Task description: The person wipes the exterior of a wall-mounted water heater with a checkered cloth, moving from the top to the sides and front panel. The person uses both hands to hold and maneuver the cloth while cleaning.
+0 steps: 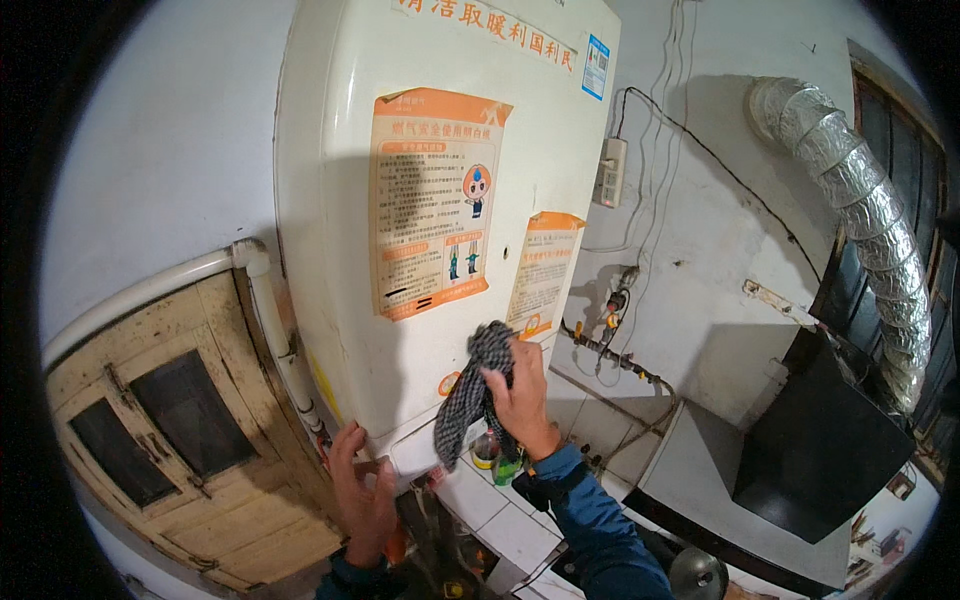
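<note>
A white wall-mounted gas boiler fills the middle of the view. My right hand grips a bunched black-and-white checked cloth against the lower part of its front panel. One end of the cloth hangs down over the boiler's bottom edge. At the lower left corner of the casing, my left hand has its fingers apart and holds nothing. Its fingertips are at the casing's edge; whether they press on it is hard to tell. An orange-and-white printed notice and a smaller notice are stuck to the panel above the cloth.
Bottles stand on the white tiled counter below the boiler. A black range hood with a silver foil duct is at right. A gas pipe with a valve, a power strip and a wooden door flank the boiler.
</note>
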Demonstrator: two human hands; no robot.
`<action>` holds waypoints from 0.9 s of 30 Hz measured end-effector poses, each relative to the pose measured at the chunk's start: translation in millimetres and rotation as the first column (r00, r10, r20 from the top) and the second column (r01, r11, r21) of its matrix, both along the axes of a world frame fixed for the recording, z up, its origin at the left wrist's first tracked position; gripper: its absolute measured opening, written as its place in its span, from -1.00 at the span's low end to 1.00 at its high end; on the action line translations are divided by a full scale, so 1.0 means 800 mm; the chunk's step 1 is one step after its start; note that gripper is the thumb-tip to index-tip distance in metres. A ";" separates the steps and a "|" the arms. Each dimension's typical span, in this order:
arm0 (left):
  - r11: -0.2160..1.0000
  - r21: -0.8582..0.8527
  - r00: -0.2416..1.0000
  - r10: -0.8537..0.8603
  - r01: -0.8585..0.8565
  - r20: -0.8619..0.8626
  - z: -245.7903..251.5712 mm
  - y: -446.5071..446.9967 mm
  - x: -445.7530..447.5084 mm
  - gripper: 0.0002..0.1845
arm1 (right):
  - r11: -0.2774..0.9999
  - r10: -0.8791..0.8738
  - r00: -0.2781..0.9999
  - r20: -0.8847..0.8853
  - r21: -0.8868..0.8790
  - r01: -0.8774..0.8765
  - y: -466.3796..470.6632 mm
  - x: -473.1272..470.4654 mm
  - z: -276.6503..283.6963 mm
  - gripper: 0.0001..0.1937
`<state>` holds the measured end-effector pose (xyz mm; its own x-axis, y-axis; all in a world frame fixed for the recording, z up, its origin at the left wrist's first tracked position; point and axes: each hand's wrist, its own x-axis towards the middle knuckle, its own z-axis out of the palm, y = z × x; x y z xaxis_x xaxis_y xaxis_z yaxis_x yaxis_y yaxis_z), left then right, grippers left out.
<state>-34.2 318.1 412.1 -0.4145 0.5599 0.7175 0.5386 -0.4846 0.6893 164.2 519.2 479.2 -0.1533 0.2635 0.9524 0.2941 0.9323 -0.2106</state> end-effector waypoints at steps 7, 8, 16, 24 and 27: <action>0.999 0.015 0.999 0.040 -0.040 -0.013 -0.007 0.016 -0.003 -0.45 | 0.993 -0.105 0.988 -0.112 0.037 0.110 0.037 0.003 0.083 -0.53; 0.996 0.038 0.995 0.078 -0.076 -0.059 -0.009 0.018 -0.003 -0.46 | 0.992 -0.112 0.984 -0.136 0.045 0.119 0.042 0.004 0.105 -0.54; 0.987 0.109 0.984 0.134 -0.121 -0.121 -0.023 0.029 0.000 -0.42 | 0.999 -0.028 0.988 -0.152 0.013 0.031 0.050 -0.004 0.155 -0.49; 0.978 0.079 0.975 0.199 -0.191 -0.103 -0.020 0.026 0.008 -0.43 | 0.973 -0.063 0.997 -0.035 -0.225 0.053 0.008 0.004 -0.031 -0.49; 0.990 0.039 0.989 0.139 -0.138 -0.039 -0.015 0.025 0.009 -0.43 | 0.970 -0.060 0.998 0.014 -0.235 0.062 0.004 0.012 -0.066 -0.47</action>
<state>-27.1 338.5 400.4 -0.4557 0.4722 0.7545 0.6301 -0.4276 0.6482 173.8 522.4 426.5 -0.1364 0.4889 0.8616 0.3510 0.8371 -0.4195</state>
